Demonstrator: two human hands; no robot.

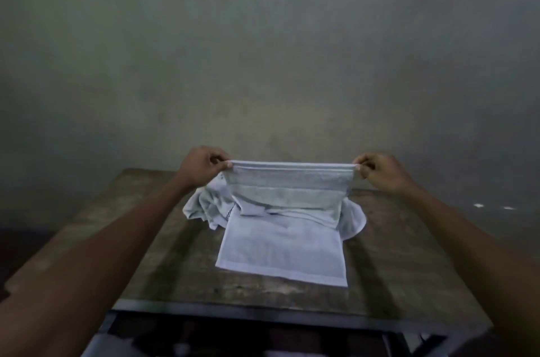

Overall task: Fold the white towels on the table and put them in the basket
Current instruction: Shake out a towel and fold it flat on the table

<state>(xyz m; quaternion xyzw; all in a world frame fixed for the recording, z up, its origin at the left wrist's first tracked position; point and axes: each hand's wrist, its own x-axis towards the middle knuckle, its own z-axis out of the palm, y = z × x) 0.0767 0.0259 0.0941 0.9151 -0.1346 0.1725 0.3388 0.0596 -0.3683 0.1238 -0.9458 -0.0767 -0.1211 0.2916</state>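
A white towel (285,245) lies on the wooden table (394,263) with its near half flat and its far half lifted. My left hand (201,166) pinches the raised left corner and my right hand (380,171) pinches the raised right corner, stretching the top edge taut between them above the table. Behind and under the lifted part sits a crumpled heap of other white towels (204,204), spilling out to the left and right. No basket is clearly visible.
A bare grey-green wall (268,50) stands right behind the table. The table's metal front edge (233,311) is close to me, with dark, blurred shapes below it. Bare wood shows to the left and right of the towels.
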